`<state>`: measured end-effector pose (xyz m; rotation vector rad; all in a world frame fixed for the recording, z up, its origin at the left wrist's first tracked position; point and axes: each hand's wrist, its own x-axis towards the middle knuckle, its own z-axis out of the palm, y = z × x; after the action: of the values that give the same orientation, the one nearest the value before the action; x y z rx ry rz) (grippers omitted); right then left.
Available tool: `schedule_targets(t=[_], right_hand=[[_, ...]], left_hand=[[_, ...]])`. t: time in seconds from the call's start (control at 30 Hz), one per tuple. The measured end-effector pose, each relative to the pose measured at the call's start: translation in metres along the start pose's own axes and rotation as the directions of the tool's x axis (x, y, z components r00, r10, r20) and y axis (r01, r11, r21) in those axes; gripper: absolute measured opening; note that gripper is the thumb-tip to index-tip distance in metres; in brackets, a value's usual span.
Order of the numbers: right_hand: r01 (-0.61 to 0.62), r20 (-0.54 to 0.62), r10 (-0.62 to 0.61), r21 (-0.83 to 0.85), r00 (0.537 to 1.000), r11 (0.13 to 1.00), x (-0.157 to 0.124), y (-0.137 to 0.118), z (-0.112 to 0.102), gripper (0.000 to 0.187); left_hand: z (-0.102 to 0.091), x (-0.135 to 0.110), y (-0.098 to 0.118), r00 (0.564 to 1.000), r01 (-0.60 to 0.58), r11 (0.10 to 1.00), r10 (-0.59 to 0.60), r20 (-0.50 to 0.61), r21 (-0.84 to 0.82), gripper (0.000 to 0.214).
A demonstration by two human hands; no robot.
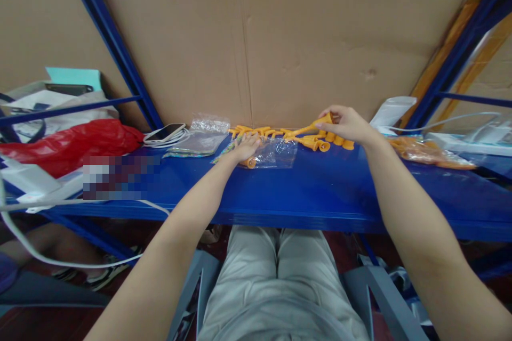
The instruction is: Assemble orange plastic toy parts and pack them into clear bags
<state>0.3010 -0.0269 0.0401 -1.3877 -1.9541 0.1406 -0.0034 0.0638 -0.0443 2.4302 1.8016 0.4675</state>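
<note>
My right hand (344,121) pinches the wide, flared end of a yellow plastic piece with a narrow stem (308,129). It holds the piece at a slant above the row, stem pointing left. My left hand (246,148) lies flat over a clear plastic bag (276,153) on the blue shelf, fingers stretched forward. From under that palm pokes the round end of another yellow piece (250,162); whether it is inside the bag I cannot tell. Behind and between the hands lie several like pieces, including a pair (314,143) below the held one and a cluster (338,140) beside my right hand.
On the blue shelf (304,192), a phone (170,132) on a coiled white cable and flat plastic packets (200,143) lie left. Further left is a red plastic bag (76,144). A bag of orange-yellow pieces (432,153) sits right. Cardboard (280,37) stands behind.
</note>
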Motion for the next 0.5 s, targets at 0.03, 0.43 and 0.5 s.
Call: schedule_targets(t=[0.03, 0.43, 0.5], right_hand=[[0.009, 0.055, -0.012, 0.064, 0.998, 0.998, 0.0, 0.0, 0.002, 0.032], [0.081, 0.078, -0.092, 0.128, 0.993, 0.988, 0.002, -0.01, 0.085, 0.024], [0.082, 0.06, -0.092, 0.155, 0.994, 0.984, 0.0, -0.015, 0.098, 0.021]], left_hand=[[0.001, 0.001, 0.0, 1.0, -0.003, 1.0, 0.003, -0.009, 0.002, 0.063], [-0.002, -0.002, 0.001, 0.999, -0.043, 0.999, 0.043, 0.022, -0.016, 0.062], [0.0, 0.0, 0.001, 0.999, -0.044, 0.999, 0.045, 0.026, -0.027, 0.062]])
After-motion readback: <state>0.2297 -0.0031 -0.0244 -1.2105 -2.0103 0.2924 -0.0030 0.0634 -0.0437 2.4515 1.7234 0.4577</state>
